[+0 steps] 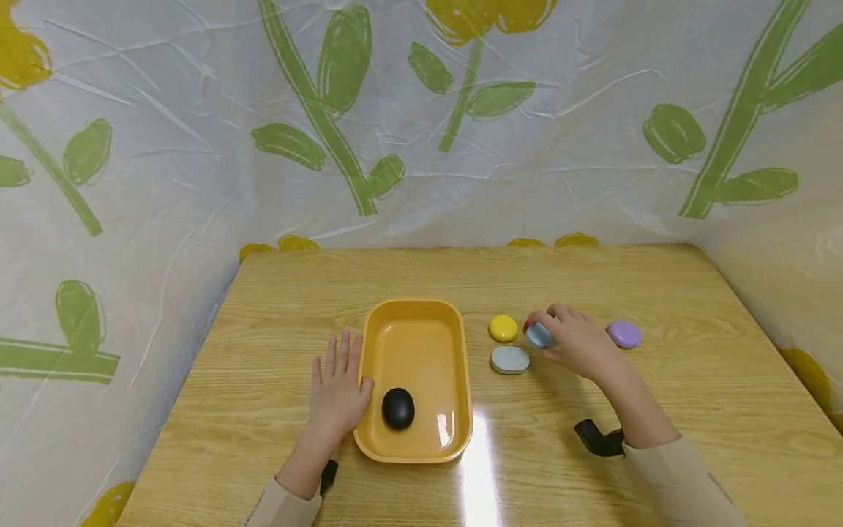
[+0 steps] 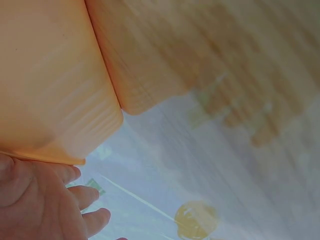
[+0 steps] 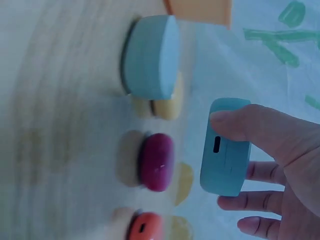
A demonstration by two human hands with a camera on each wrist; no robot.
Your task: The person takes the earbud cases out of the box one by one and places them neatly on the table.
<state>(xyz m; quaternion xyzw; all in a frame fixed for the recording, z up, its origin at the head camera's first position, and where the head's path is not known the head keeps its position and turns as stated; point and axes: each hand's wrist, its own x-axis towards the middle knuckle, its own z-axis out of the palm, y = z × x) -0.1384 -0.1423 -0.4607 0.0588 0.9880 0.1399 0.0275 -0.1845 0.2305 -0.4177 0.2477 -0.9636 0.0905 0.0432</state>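
My right hand point(image 1: 579, 342) holds a light blue earbud charging case point(image 3: 226, 147) above the table, thumb on one face and fingers behind. A dark slot shows on the case. Partly hidden behind it in the head view is a red rounded object point(image 1: 526, 326). Nearby lie a yellow rounded case point(image 1: 503, 329), a pale grey-blue case point(image 1: 510, 360) and a purple one point(image 1: 624, 334). My left hand point(image 1: 339, 391) spreads its straight fingers along the left side of an orange-yellow tray point(image 1: 415, 311), thumb at the rim. A black rounded object point(image 1: 398, 408) lies inside the tray.
The wooden table point(image 1: 276, 307) reaches back to a floral plastic sheet point(image 1: 461, 176), which also hangs on both sides. A black curved piece point(image 1: 598, 439) shows at my right wrist. Bright glare point(image 1: 481, 476) falls on the table at the tray's right.
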